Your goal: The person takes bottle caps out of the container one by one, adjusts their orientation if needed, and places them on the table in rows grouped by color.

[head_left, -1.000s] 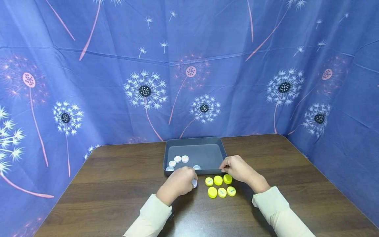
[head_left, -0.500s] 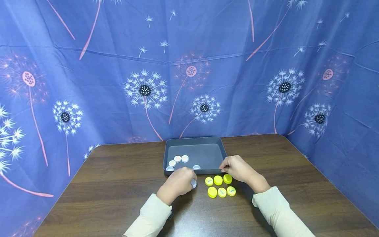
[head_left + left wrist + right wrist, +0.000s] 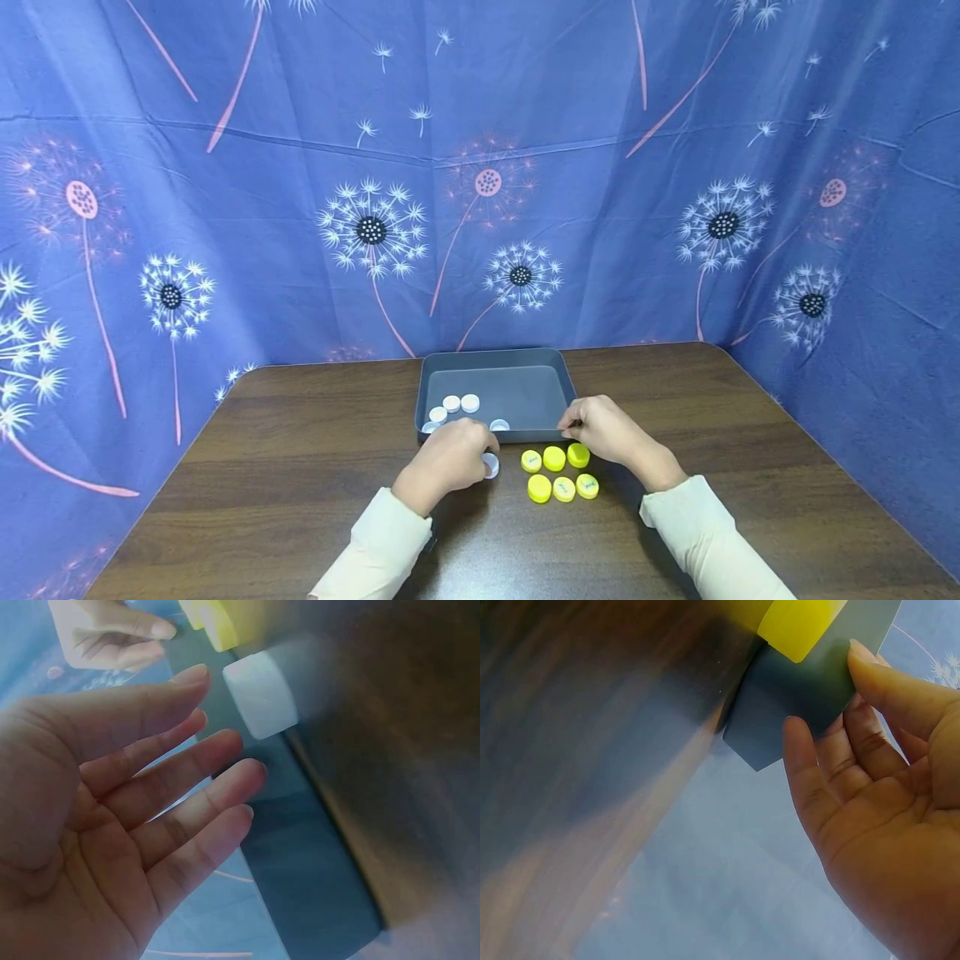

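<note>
A white bottle cap (image 3: 491,466) sits on the table just in front of the dark grey tray (image 3: 517,387). My left hand (image 3: 447,458) is beside this cap, its fingers loosely bent. In the left wrist view the white cap (image 3: 261,695) lies beyond the fingertips, with nothing between thumb and fingers. At the tray's near right corner my right hand (image 3: 603,429) pinches the rim, thumb on the near side in the right wrist view. Several yellow caps (image 3: 554,458) form two rows on the table between the hands.
Inside the tray lie several white caps: a group at the left, including one cap (image 3: 470,403), and another cap (image 3: 499,425) by the near wall. The brown wooden table (image 3: 315,467) ends at a blue dandelion-print cloth (image 3: 600,250) behind and at the sides.
My left hand has drawn slightly back to the left from the white cap, so more of the cap shows. The right hand stays at the tray's rim.
</note>
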`<state>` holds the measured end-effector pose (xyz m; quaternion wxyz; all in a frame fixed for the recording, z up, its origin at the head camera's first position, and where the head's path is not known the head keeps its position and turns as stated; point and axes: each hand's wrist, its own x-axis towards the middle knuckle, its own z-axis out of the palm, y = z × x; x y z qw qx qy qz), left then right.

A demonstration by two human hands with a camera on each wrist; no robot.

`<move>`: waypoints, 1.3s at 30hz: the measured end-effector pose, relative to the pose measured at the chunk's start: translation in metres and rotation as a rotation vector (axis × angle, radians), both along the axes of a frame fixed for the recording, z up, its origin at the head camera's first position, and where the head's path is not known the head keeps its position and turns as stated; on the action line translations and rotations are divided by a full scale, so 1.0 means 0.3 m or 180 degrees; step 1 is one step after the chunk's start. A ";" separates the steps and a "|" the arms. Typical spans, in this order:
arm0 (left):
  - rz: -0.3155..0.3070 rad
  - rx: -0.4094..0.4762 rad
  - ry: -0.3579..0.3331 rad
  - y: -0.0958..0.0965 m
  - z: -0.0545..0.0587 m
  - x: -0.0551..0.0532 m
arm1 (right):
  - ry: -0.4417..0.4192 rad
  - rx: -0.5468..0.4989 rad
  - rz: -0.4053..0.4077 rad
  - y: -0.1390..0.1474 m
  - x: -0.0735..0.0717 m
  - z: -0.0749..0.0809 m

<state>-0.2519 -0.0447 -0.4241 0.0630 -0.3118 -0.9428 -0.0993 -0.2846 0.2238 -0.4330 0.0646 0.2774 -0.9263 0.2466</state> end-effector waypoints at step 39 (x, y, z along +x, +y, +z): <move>0.0888 0.0819 -0.0043 -0.197 -0.035 -0.152 | -0.0009 0.0005 -0.0072 -0.010 0.010 0.003</move>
